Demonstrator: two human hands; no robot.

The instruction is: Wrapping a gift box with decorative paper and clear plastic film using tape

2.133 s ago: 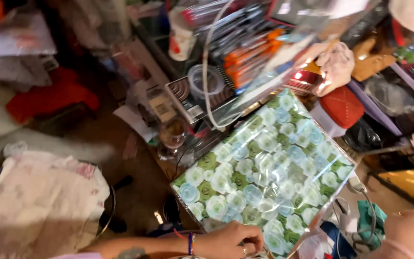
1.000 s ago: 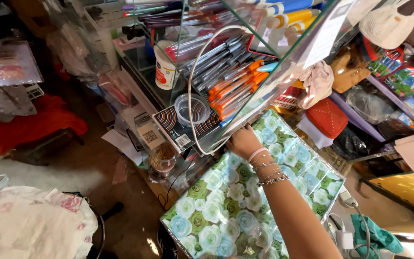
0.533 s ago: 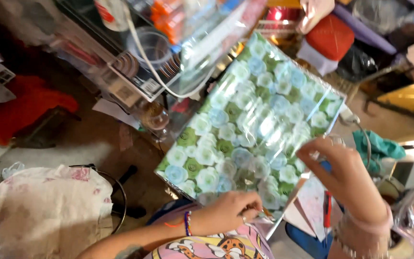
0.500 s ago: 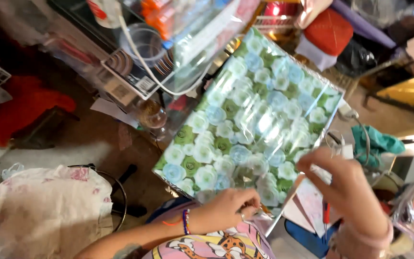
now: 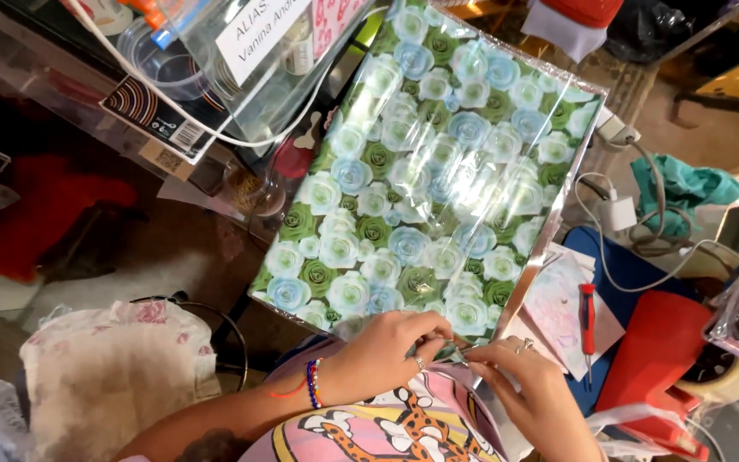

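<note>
Left hand [image 5: 387, 351]: fingers pinching the near edge of the wrapping sheet [image 5: 438, 171], just beside the right hand.
Right hand [image 5: 528, 385]: fingers curled and pinching the same near edge, fingertips touching the left hand's.
Wrapping sheet: glossy, printed with green, blue and white roses, lying flat and slanted across the cluttered worktop.
Screwdriver [image 5: 586, 321]: red handle, on pale paper right of the sheet.
Cloth [image 5: 682, 188]: teal, far right, beside white cables [image 5: 635, 231].
</note>
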